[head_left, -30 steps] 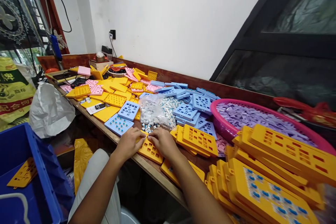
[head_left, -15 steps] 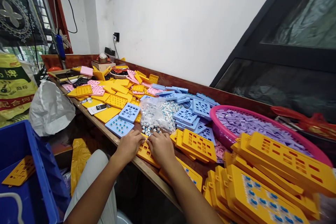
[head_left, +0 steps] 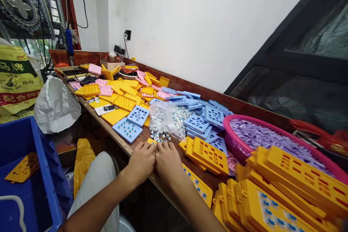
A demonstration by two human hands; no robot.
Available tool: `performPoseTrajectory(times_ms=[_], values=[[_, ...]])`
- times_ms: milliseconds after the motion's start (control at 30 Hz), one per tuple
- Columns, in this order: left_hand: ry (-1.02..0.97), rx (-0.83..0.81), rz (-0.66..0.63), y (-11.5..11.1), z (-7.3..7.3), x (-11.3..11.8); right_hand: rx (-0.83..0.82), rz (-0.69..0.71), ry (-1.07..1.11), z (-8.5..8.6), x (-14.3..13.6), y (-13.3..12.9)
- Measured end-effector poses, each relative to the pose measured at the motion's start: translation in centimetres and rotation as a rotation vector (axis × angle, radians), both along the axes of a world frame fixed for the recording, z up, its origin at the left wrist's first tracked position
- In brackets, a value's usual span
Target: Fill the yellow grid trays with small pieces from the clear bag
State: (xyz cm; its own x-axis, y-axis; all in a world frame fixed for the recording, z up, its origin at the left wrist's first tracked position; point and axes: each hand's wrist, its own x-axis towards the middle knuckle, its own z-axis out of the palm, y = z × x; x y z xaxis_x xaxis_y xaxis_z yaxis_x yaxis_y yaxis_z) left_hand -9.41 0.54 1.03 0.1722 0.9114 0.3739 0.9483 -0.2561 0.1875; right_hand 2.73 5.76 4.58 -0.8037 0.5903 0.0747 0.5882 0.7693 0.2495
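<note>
At the table's front edge, my left hand and my right hand are side by side, touching at the thumbs, with fingers curled down. Beneath them lies a yellow plastic panel with square holes; only its far corner shows. What the fingertips pinch is hidden behind the knuckles. Just beyond, small white-and-blue switch-like parts spill from a clear plastic bag. To the right of my right hand is another yellow panel with blue-topped parts set in it.
Stacked yellow panels crowd the right front. Behind them stands a pink basket of purple pieces. Blue panels lie beyond the bag, and yellow and pink panels cover the table's left. A blue crate stands at lower left.
Both hands have drawn slightly toward me and closed together, now covering most of the yellow panel that showed between them. The camera view has shifted a little.
</note>
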Motion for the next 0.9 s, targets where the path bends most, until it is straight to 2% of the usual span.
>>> performPoseTrajectory(times_ms=[200, 300, 467, 533, 700, 900], values=[[-0.163, 0.030, 0.036, 1.7, 0.8, -3.5, -0.003, 0.069, -0.067, 0.2, -0.4, 0.4], [-0.228, 0.068, 0.002, 3.2, 0.8, -4.6, -0.050, 0.054, 0.045, 0.3, 0.3, 1.5], [-0.162, -0.004, -0.044, 5.2, 0.5, -4.9, -0.200, -0.137, 0.465, -0.9, 2.3, 4.7], [-0.161, -0.046, -0.068, 5.8, 0.3, -5.0, -0.236, -0.186, 0.552, -1.5, 2.9, 5.7], [-0.225, -0.087, -0.123, 6.5, -0.5, -5.5, -0.328, -0.181, 0.487, -2.5, 3.1, 6.7], [-0.256, -0.130, -0.012, 7.9, -0.3, -5.8, -0.359, -0.255, 0.542, -2.4, 3.1, 7.4]])
